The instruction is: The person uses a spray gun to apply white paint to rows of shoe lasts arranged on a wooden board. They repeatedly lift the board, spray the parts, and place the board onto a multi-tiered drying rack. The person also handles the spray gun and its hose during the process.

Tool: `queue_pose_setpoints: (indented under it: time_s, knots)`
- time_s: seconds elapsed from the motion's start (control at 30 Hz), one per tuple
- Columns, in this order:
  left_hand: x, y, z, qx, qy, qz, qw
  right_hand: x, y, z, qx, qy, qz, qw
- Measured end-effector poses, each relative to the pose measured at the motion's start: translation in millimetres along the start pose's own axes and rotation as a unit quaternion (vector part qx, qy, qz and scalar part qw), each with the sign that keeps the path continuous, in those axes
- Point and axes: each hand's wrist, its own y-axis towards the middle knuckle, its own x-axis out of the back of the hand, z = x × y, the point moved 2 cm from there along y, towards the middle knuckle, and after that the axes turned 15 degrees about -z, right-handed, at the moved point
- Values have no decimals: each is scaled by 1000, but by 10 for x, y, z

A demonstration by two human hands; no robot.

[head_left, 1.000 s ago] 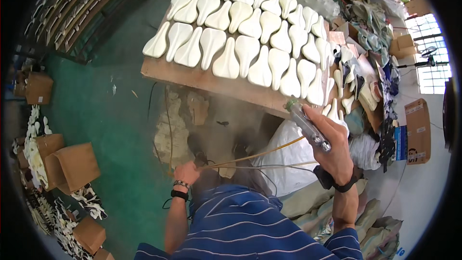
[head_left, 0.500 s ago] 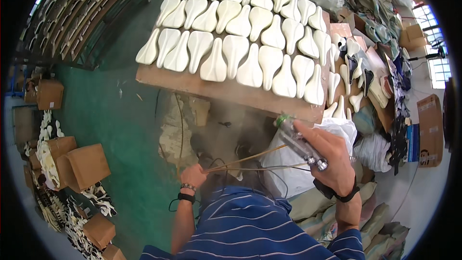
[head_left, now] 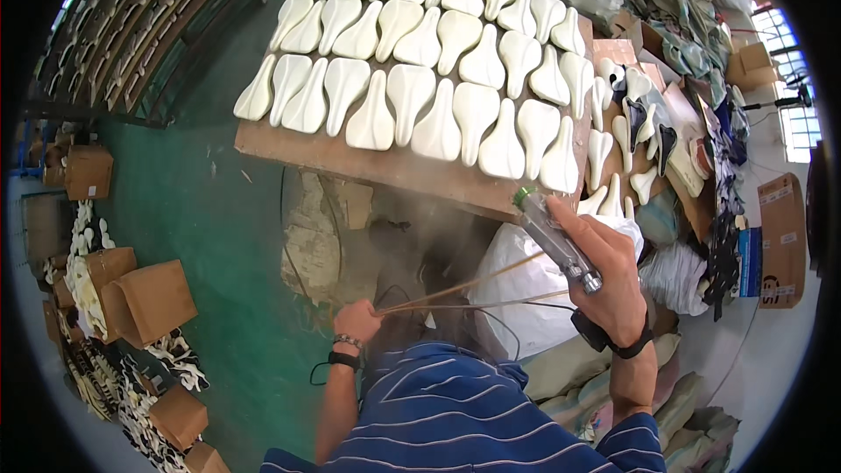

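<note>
My right hand (head_left: 617,289) is wrapped round a metal spray gun (head_left: 555,241) with a green tip, held just off the near right corner of a brown board table (head_left: 342,161). Two thin hoses (head_left: 455,285) stretch from the gun's side to my left hand (head_left: 357,324), which is closed around them low in front of my body. White bicycle saddles (head_left: 459,37) lie in three rows across the tabletop. A faint mist hangs below the table's front edge. My right palm hides the gun's handle and trigger.
A white plastic bag (head_left: 512,267) stands below the gun, beside stuffed sacks (head_left: 561,368). More saddles (head_left: 599,154) are piled to the right of the table. Cardboard boxes (head_left: 155,300) sit on the green floor at left, with a loaded rack (head_left: 131,35) beyond.
The spray gun has shifted a little right, its tip higher against the table corner. The table and saddles sit slightly further left in view. Both hands keep their hold.
</note>
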Motion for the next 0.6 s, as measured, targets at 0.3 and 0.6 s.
queue_pose_setpoints:
  time_s: [0.3,0.6]
  knots:
    - [204,404,-125,-14,-12,46,999,165,-84,331,-43,-9,23,999]
    - [107,221,-232,-27,2,47,999,323,-288,68,-50,-45,37,997]
